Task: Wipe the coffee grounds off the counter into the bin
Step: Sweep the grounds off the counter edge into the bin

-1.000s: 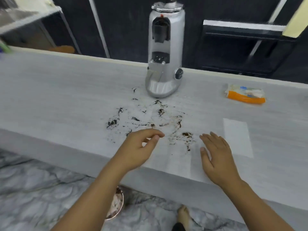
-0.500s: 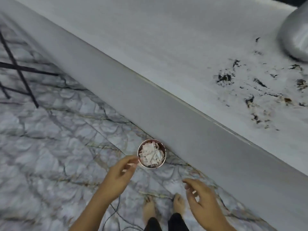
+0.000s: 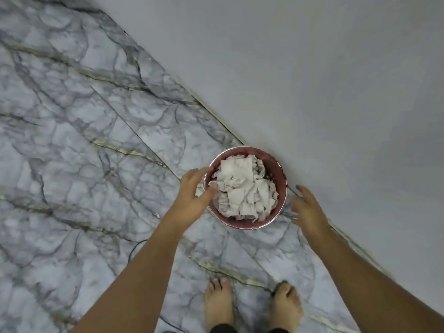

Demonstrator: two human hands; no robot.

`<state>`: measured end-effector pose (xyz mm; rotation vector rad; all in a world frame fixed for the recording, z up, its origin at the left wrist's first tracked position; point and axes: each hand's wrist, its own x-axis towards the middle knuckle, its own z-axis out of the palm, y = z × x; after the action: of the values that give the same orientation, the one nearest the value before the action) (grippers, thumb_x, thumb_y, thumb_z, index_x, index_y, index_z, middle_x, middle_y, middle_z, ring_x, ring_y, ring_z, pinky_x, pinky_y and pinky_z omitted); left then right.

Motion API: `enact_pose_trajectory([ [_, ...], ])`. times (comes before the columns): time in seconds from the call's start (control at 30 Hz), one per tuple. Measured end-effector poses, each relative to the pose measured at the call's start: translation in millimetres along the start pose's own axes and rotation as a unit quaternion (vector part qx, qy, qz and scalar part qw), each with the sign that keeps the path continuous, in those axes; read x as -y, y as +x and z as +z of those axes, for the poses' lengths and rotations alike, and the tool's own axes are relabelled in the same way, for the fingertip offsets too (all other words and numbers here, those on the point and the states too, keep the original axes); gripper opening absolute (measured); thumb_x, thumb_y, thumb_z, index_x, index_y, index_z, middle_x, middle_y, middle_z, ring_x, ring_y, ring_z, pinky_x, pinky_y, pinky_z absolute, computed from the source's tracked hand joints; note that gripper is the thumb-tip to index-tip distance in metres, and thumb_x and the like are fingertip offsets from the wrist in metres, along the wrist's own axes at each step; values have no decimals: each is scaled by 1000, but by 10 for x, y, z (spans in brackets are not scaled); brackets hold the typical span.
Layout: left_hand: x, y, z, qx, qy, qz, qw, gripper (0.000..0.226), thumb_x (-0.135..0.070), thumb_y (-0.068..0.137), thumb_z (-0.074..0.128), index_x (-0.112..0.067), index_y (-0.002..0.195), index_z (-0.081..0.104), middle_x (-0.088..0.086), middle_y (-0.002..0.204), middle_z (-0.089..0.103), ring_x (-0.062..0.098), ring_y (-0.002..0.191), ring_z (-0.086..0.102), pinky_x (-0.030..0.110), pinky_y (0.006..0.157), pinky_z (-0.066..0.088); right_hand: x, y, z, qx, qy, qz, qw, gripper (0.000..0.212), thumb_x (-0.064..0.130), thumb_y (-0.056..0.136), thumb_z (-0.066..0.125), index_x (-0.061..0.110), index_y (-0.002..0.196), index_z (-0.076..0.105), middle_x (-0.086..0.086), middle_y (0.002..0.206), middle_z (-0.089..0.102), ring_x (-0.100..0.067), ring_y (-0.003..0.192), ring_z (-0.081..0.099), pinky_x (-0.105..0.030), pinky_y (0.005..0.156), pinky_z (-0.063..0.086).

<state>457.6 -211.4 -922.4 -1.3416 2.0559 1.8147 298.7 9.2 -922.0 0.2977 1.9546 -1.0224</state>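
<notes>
A small round dark-red bin point(image 3: 249, 223) stands on the marble floor against the base of the grey counter front point(image 3: 312, 80). It is filled with crumpled white tissues point(image 3: 242, 188). My left hand point(image 3: 194, 191) is at the bin's left rim, fingers spread, thumb touching the rim's edge. My right hand point(image 3: 307, 210) hovers open just right of the bin, a little apart from it. The counter top and the coffee grounds are out of view.
Grey veined marble floor point(image 3: 84, 140) spreads to the left. My two bare feet point(image 3: 218, 304) stand just below the bin. A thin dark cable point(image 3: 137, 247) lies on the floor under my left forearm.
The view has dropped from the counter top to the floor. Both hands left the counter and came down to either side of the bin, which now looks much closer.
</notes>
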Motion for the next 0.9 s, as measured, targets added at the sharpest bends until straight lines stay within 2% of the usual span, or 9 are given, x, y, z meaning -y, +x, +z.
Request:
enact_pose_trajectory([
  [0.07,246,315,119,23,-11,0,1000,37,-24,96,62,-40,129,61,-8,151,33,6,140,33,28,113,31,-32,321,120,5,54,22,998,68,45,78,63,29,141,45,-5,132,58,-28,119,58,-46,91,52],
  [0.17,446,560,241,48,-38,8,998,53,5,86,55,-30,124,68,-7,139,54,10,127,53,37,107,48,-114,556,217,19,117,24,993,17,34,95,52,26,104,64,-2,102,67,-22,92,63,-37,75,52],
  [0.27,429,598,290,50,-55,10,997,59,12,84,48,-27,123,67,-9,128,66,11,118,62,32,97,55,-177,574,273,24,124,18,992,18,36,96,51,29,90,67,3,84,74,-21,83,67,-39,77,54],
  [0.37,274,403,255,52,-44,-1,998,62,14,82,45,-30,121,65,-7,127,65,10,114,62,24,85,56,-84,321,209,38,132,11,991,21,30,98,50,23,85,65,11,53,68,-10,58,68,-28,59,50],
  [0.47,-110,-95,117,58,-48,-10,997,64,15,86,45,-31,127,63,-9,128,64,-2,111,62,14,79,53,194,-231,30,36,133,6,990,15,32,92,58,21,89,67,10,62,74,-12,62,70,-31,60,48],
  [0.53,-526,-553,-14,55,-62,-9,997,63,16,87,46,-29,128,62,-14,125,65,-9,109,62,11,78,52,479,-772,-152,46,131,14,990,28,40,76,66,20,95,67,8,70,76,-15,70,71,-31,61,49],
  [0.7,-1898,-1934,-445,51,-38,9,998,65,17,86,49,-40,113,64,-36,108,68,-12,105,62,8,78,52,1317,-2549,-791,67,75,14,995,41,51,72,56,27,103,69,6,86,79,-10,73,74,-27,60,55],
  [0.83,-2859,-2892,-753,55,-14,24,998,64,14,81,53,-41,112,65,-16,107,71,10,106,65,19,76,53,1855,-3859,-1436,30,42,7,999,41,63,73,55,36,100,71,-2,111,72,-24,100,67,-46,90,55],
  [0.9,-3219,-3264,-804,59,-12,34,998,64,15,79,52,-39,111,65,-17,106,70,12,106,65,26,80,54,1973,-4446,-1756,-2,-31,-51,998,51,69,87,44,35,117,67,-5,129,65,-25,116,60,-44,103,45],
])
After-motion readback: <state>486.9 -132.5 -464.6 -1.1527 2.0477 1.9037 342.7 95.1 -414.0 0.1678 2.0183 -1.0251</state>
